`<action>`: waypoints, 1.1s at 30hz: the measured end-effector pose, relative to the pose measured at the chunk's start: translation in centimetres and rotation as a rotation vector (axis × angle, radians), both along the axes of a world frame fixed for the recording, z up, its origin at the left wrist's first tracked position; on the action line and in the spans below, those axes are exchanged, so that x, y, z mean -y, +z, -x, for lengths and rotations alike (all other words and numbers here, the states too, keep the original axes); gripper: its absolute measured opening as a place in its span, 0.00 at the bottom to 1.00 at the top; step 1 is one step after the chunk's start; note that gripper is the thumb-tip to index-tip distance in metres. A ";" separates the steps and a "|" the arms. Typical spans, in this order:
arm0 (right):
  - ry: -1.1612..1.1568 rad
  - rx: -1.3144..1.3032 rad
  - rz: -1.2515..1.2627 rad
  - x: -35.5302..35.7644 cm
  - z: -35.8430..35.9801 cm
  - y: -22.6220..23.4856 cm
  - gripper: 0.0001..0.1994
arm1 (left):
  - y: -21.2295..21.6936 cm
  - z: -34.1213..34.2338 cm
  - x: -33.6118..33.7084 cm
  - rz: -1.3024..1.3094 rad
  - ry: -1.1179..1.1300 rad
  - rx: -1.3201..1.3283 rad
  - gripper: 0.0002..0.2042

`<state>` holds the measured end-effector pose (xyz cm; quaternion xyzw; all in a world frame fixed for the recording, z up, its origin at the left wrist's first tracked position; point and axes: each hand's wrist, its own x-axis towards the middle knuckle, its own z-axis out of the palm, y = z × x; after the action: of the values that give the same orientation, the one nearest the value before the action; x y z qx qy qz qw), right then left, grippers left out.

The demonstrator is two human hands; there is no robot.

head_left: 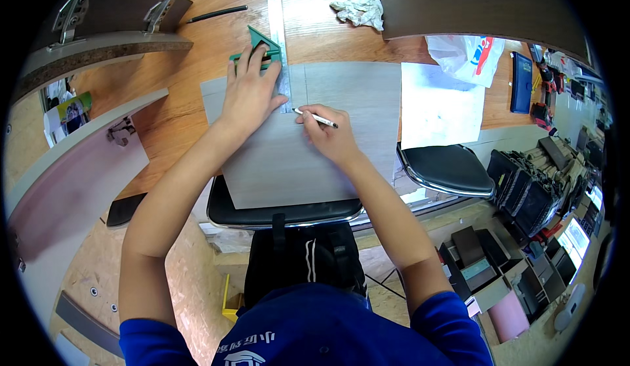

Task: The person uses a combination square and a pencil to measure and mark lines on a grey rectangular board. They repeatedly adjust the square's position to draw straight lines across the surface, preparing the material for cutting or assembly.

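Note:
A combination square has a long steel blade point(277, 18) and a green head point(260, 38). My left hand point(249, 97) holds it down, fingers spread over the head and thumb against the blade. The head's lower part is hidden under the fingers. The blade's near end lies on a grey board point(289, 162) that bears a few thin lines. In my right hand point(331, 133) a white pen point(317, 118) with a dark end is pinched. Its tip is at the board, close to the blade's near end and my left thumb.
A black pencil-like stick point(216, 13) lies on the wooden table point(308, 38) at far left. Crumpled tissue point(359, 1), a white paper sheet point(441, 107) and a plastic bag point(466, 57) lie to the right. Dark panels point(485, 1) rise on both sides; black stools point(446, 169) stand under the board.

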<state>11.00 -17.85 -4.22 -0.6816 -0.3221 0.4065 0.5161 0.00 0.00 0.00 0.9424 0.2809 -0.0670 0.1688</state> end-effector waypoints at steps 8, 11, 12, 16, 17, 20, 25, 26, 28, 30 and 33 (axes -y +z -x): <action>-0.028 -0.191 0.118 -5.8 -3.3 0.4 0.10 | -0.4 -0.1 -0.1 -0.014 -0.020 0.046 0.31; -0.001 -0.220 0.121 -3.1 -1.9 0.0 0.09 | 0.0 0.0 -0.1 -0.012 -0.018 0.012 0.30; -0.018 -0.166 0.101 -2.1 -1.1 0.2 0.08 | 0.1 0.0 -0.2 -0.010 -0.015 0.015 0.30; -0.074 -0.086 0.041 0.4 1.2 0.5 0.07 | 0.1 -0.1 -0.1 0.000 -0.007 0.015 0.30; -0.086 -0.097 0.031 0.4 1.4 0.5 0.07 | 0.1 -0.1 -0.1 0.000 -0.007 0.014 0.30; -0.064 -0.204 0.121 -0.8 0.8 0.7 0.07 | 0.0 0.0 -0.1 0.002 -0.011 0.021 0.30; -0.113 -0.241 0.133 -1.5 -1.0 0.9 0.07 | 0.1 0.0 -0.1 0.010 0.005 0.018 0.30; -0.137 -0.244 0.132 -1.7 -1.0 1.0 0.07 | 0.0 0.1 -0.1 0.010 0.007 0.022 0.30; -0.089 -0.149 0.065 -1.9 -0.9 0.4 0.07 | -0.2 0.1 -0.1 0.009 0.005 0.030 0.30; -0.050 -0.116 0.049 -2.1 -0.8 0.4 0.08 | -0.1 0.0 -0.1 0.007 0.002 0.022 0.30; -0.031 -0.155 0.070 -2.8 -1.2 1.0 0.09 | 0.1 -0.1 -0.1 0.000 -0.002 0.011 0.31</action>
<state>12.21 -15.02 -3.26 -0.6705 -0.2562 0.4612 0.5216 0.05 0.10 0.11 0.9430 0.2791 -0.0621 0.1703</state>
